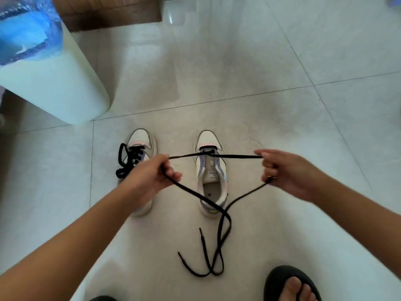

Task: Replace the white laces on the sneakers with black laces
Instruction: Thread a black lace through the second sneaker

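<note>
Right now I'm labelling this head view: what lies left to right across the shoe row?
Laced sneaker → left hand → right-hand sneaker, black lace through its lowest eyelets only → right hand.

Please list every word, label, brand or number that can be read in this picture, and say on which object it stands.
None can be read.
Tongue label of the right sneaker: small print, too blurred to read.
Blue label on the water bottle: blurred, no letters legible.

Bright soft daylight, glare on floor tiles [238,61], edges warped, perhaps slightly blurred
</note>
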